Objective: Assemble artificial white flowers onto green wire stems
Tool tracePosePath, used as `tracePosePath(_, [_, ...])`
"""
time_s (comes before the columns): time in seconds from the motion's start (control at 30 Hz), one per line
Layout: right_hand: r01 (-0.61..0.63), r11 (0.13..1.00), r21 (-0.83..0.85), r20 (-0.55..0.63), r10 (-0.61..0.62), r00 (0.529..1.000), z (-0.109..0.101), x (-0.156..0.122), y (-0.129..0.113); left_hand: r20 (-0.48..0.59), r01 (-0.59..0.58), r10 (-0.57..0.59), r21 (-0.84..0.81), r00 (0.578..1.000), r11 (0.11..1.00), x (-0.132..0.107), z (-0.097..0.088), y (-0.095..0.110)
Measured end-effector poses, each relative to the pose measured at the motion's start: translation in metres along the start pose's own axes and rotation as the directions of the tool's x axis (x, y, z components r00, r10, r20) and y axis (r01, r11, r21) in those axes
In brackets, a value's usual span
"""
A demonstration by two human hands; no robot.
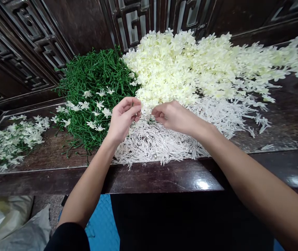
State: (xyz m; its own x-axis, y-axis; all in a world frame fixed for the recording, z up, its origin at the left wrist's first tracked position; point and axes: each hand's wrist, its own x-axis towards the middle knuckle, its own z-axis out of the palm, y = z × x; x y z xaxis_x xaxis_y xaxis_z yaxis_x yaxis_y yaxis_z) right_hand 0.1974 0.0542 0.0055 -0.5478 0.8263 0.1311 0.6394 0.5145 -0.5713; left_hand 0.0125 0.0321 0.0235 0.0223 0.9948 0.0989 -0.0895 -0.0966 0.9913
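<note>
My left hand (124, 116) and my right hand (171, 115) meet over a heap of thin white plastic pieces (162, 139). Both hands are pinched, fingertips almost touching. Between them runs a thin dark stem (145, 120), with a small cream flower at the pinch. Behind the hands lies a big pile of cream artificial flowers (203, 66). To the left is a pile of green plastic stems (94, 87), with a few white flowers lying on it.
Everything lies on a dark glossy wooden surface (164, 176) backed by carved wooden panels (26, 45). At the far left lies a cluster of flowers on stems (10, 139). White bags (10, 223) and a blue mat (103, 226) are below the front edge.
</note>
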Motion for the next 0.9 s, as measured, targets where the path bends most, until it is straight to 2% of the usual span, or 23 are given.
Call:
tracePosePath(0.17, [0.061,0.998,-0.033,-0.166,-0.065,0.984,-0.005,0.000,0.004,0.041,0.053,-0.056,0.067,0.998,0.996,0.000,-0.002,0.000])
tracePosePath(0.23, [0.049,0.997,0.051,-0.229,-0.036,0.973,-0.008,0.000,0.002,0.063,0.069,-0.076,0.110,0.995,0.992,0.000,-0.003,-0.001])
tracePosePath(0.33, [0.074,0.949,0.308,-0.299,0.022,0.954,-0.016,-0.001,-0.007,0.071,0.060,-0.073,0.171,0.995,0.983,0.000,-0.005,-0.004])
tracePosePath(0.4, [0.100,0.874,0.475,-0.294,0.050,0.954,-0.020,-0.002,-0.013,0.071,0.044,-0.058,0.187,0.996,0.981,0.001,-0.006,-0.006])
tracePosePath(0.5, [0.138,0.812,0.567,-0.294,0.044,0.955,-0.023,-0.005,-0.019,0.080,0.035,-0.049,0.167,0.996,0.985,0.001,-0.007,-0.008])
tracePosePath(0.63, [0.141,0.819,0.556,-0.274,0.021,0.962,-0.021,-0.005,-0.018,0.114,0.015,-0.031,0.137,0.993,0.990,0.001,-0.008,-0.009])
tracePosePath(0.8, [0.139,0.851,0.506,-0.294,0.019,0.956,-0.017,-0.002,-0.013,0.092,-0.006,-0.005,0.125,0.996,0.992,0.001,-0.005,-0.008])
tracePosePath(0.9, [0.108,0.837,0.536,-0.261,0.043,0.964,-0.016,-0.002,-0.013,0.097,-0.016,0.005,0.116,0.995,0.993,0.002,-0.006,-0.007])
